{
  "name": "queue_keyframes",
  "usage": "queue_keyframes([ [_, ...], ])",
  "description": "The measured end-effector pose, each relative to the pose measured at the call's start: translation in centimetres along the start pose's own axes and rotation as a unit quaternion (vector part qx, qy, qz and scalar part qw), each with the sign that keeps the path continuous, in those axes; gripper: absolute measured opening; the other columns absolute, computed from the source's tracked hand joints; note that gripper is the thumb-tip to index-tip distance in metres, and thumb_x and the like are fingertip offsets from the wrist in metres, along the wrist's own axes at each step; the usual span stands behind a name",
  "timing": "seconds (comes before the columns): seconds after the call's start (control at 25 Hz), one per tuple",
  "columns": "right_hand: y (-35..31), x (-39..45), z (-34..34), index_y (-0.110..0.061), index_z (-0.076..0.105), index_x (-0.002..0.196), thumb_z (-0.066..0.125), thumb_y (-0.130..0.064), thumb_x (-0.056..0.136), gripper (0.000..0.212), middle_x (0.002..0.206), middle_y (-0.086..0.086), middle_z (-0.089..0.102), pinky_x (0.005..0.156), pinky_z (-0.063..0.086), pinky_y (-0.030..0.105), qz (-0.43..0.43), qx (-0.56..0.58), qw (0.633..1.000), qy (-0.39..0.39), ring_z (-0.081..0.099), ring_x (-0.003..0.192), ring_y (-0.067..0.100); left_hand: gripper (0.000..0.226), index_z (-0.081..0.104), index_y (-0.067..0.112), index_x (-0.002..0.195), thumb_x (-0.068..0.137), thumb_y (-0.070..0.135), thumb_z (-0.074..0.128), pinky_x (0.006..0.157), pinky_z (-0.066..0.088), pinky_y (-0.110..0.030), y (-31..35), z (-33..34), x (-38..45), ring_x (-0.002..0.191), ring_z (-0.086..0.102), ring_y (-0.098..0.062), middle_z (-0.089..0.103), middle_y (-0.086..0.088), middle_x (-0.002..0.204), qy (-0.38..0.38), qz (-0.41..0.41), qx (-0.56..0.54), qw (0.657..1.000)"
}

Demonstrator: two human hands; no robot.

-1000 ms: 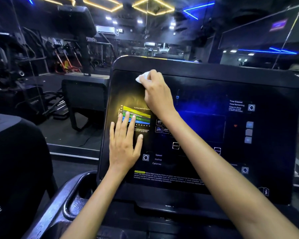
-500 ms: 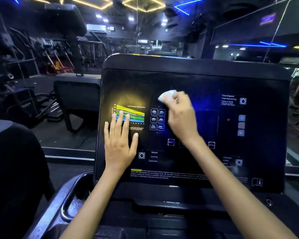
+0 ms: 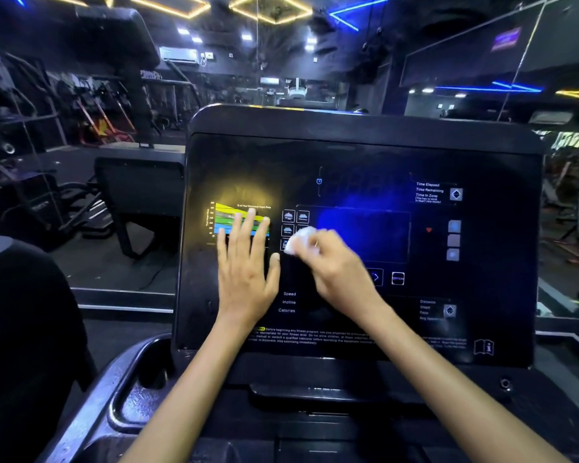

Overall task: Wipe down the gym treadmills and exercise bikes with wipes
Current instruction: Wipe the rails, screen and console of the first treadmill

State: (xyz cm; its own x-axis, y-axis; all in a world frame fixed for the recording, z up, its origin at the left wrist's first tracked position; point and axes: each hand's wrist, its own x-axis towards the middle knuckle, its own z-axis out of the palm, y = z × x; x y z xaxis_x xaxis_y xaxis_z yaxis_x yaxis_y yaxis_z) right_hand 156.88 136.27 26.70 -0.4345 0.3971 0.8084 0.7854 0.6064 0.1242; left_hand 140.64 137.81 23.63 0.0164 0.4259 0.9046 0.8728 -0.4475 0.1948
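A black treadmill console (image 3: 482, 155) fills the middle of the head view, with printed buttons and a coloured heart-rate chart (image 3: 228, 212) at its left. My left hand (image 3: 246, 272) lies flat on the panel with straight fingers over that chart. My right hand (image 3: 335, 272) grips a crumpled white wipe (image 3: 300, 240) and presses it on the panel just right of my left hand, over the program buttons. The wipe and right hand look motion-blurred.
A cup-holder recess (image 3: 137, 392) sits at the console's lower left. Part of another black machine (image 3: 20, 329) stands close on the left. Beyond the console are more dark gym machines (image 3: 137, 198) and a mirrored wall with neon lights.
My right hand has swept the wipe from the panel's upper left down to its middle, ending next to my left hand. My left hand has stayed flat on the chart.
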Motion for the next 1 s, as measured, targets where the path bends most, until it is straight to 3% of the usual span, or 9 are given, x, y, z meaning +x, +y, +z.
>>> queue_keyframes([
  [0.08,0.6,-2.2,-0.9,-0.001,0.065,0.106,0.043,0.007,0.087,0.03,0.104,0.005,0.049,0.057,0.046,0.032,-0.112,-0.012,0.993,-0.04,0.046,0.068,0.023,0.052,0.045,0.004,0.136,0.089,0.026,0.047,0.115,0.013,-0.046,1.2,0.4,0.7,0.14,0.025,-0.029,0.037,-0.017,0.147,-0.006,0.022,-0.025,0.999],
  [0.12,2.1,-2.6,-1.8,-0.002,0.065,0.105,0.041,0.007,0.088,0.031,0.102,0.003,0.046,0.057,0.045,0.032,-0.121,-0.018,0.992,-0.033,0.044,0.068,0.022,0.053,0.045,0.004,0.137,0.089,0.027,0.047,0.115,0.013,-0.045,1.8,0.6,0.9,0.14,0.025,-0.029,0.036,-0.016,0.148,-0.013,0.029,-0.036,0.999],
  [0.32,6.6,-1.3,-4.0,-0.003,0.067,0.11,0.047,0.01,0.083,0.036,0.092,0.013,0.052,0.067,0.045,0.034,0.129,-0.047,0.985,0.104,0.048,0.076,0.027,0.059,0.041,0.009,0.141,0.089,0.036,0.046,0.115,0.015,-0.049,2.9,1.7,0.4,0.143,0.021,-0.027,0.032,-0.012,0.151,-0.047,0.044,0.022,0.998],
  [0.4,4.3,-2.4,-2.6,-0.004,0.064,0.113,0.049,0.011,0.082,0.038,0.099,0.01,0.055,0.07,0.046,0.031,0.076,-0.036,0.995,0.049,0.048,0.076,0.025,0.059,0.042,0.009,0.141,0.089,0.037,0.046,0.115,0.015,-0.049,2.8,1.8,0.4,0.142,0.022,-0.027,0.034,-0.012,0.151,-0.04,0.047,0.031,0.998],
  [0.52,3.5,-5.5,-3.4,-0.004,0.06,0.113,0.05,0.015,0.08,0.04,0.101,0.009,0.059,0.059,0.048,0.034,-0.063,-0.037,0.997,-0.028,0.047,0.069,0.023,0.058,0.043,0.008,0.14,0.09,0.037,0.047,0.114,0.018,-0.051,2.8,1.9,0.4,0.142,0.024,-0.028,0.035,-0.013,0.15,-0.036,0.052,0.03,0.998],
  [0.64,7.2,-4.8,-5.2,-0.014,0.057,0.112,0.045,0.009,0.084,0.039,0.088,0.012,0.054,0.06,0.05,0.037,0.042,-0.044,0.997,0.043,0.05,0.07,0.027,0.058,0.045,0.007,0.138,0.089,0.036,0.047,0.114,0.017,-0.051,3.2,1.9,0.4,0.141,0.024,-0.03,0.036,-0.014,0.149,-0.035,0.041,0.036,0.998],
  [0.72,7.9,-3.2,-5.1,-0.01,0.062,0.113,0.048,0.01,0.082,0.039,0.086,0.013,0.05,0.063,0.047,0.038,0.122,-0.036,0.989,0.081,0.048,0.073,0.028,0.058,0.046,0.004,0.135,0.088,0.037,0.047,0.115,0.014,-0.049,4.1,2.0,0.7,0.14,0.024,-0.032,0.036,-0.017,0.148,-0.032,0.011,0.036,0.999],
  [0.88,5.9,-5.7,-4.3,-0.004,0.065,0.111,0.048,0.012,0.078,0.04,0.095,0.005,0.047,0.062,0.046,0.031,0.02,-0.046,0.999,0.011,0.045,0.072,0.023,0.061,0.043,0.002,0.137,0.088,0.039,0.047,0.116,0.009,-0.047,7.5,3.3,0.9,0.142,0.019,-0.033,0.031,-0.019,0.15,-0.044,0.011,0.015,0.999],
  [1.0,8.4,-8.2,-6.3,-0.007,0.065,0.112,0.046,0.011,0.082,0.041,0.086,0.011,0.054,0.059,0.048,0.034,0.049,-0.061,0.996,0.041,0.05,0.069,0.025,0.065,0.037,0.005,0.142,0.09,0.042,0.044,0.116,0.008,-0.05,8.5,4.2,0.3,0.143,0.016,-0.03,0.028,-0.016,0.153,-0.057,0.028,0.041,0.997],
])
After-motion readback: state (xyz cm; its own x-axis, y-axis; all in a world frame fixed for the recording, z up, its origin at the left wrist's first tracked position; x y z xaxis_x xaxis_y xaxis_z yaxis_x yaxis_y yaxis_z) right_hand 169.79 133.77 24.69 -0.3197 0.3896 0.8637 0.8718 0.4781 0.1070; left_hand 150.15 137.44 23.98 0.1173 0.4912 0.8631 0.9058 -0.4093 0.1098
